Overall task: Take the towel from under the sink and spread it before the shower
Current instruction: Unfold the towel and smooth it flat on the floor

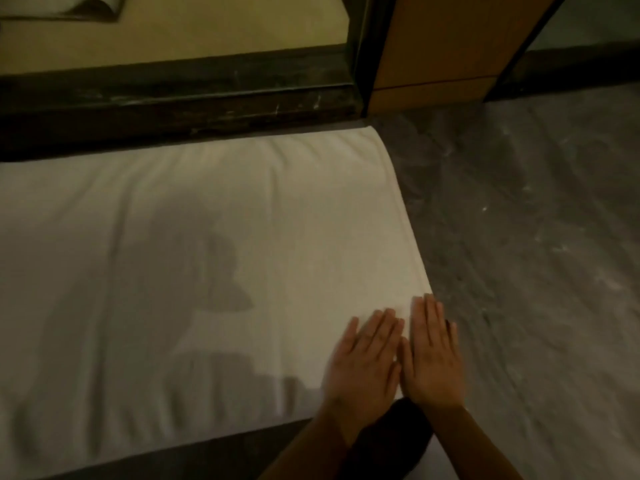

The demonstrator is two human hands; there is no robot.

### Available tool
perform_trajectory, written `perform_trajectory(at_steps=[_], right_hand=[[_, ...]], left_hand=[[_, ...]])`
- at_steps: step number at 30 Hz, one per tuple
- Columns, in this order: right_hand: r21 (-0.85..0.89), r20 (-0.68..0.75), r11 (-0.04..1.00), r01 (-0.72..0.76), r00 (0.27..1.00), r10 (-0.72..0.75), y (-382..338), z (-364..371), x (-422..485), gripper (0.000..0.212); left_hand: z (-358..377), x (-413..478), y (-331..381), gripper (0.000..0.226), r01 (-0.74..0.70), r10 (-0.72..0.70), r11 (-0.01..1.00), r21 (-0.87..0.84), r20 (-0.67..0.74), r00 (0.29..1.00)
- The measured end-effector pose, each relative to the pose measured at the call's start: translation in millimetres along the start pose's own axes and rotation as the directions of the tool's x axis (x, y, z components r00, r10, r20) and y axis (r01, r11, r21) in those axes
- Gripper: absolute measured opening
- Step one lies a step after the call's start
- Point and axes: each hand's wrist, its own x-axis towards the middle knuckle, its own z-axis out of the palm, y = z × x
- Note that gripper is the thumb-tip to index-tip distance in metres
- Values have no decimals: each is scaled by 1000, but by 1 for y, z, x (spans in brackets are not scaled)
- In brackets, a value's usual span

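Note:
A white towel (173, 271) lies spread flat on the grey floor, its far edge along the dark threshold of the shower (173, 95). My left hand (363, 362) and my right hand (433, 355) lie side by side, palms down, fingers flat and slightly apart, on the towel's near right corner. The right hand partly overhangs the towel's right edge onto the floor. Neither hand grips anything. A shadow of my head and arms falls across the middle of the towel.
Beyond the dark threshold is the pale yellowish shower floor (173, 29). A wooden panel (443, 46) stands upright at the right end of the threshold. Grey marbled floor (536, 237) extends to the right of the towel.

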Motion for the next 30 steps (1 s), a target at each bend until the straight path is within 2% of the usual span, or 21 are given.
perform_trajectory(at_steps=[3,6,9,11,14,20,27,30], right_hand=[[36,-51,999,-3,999,5,-6,-7,4,64],[16,-79,988,152,985,-151,-37,-16,18,60],[29,-43,953,302,953,-300,-100,-14,32,61],[64,-15,912,405,914,-405,-148,-6,35,60],[98,41,826,556,827,-561,-205,14,31,57],[85,185,704,705,683,-706,-247,48,-3,66],[90,176,665,741,646,-743,-231,54,-35,70],[132,109,744,655,736,-668,-223,45,-22,65]], left_hand=[[-9,-6,-10,57,-19,16,999,-39,-91,996],[-19,-22,-44,54,101,-124,987,-128,-191,974],[-23,-56,-105,53,273,-307,945,-179,-204,930],[-24,-83,-150,53,403,-429,902,-156,-216,877],[-22,-123,-203,56,514,-534,845,-150,-192,823],[-3,-173,-221,62,575,-597,800,-172,-126,793],[6,-190,-207,60,527,-555,828,-191,-145,819],[5,-199,-212,59,527,-577,811,-254,-191,794]])
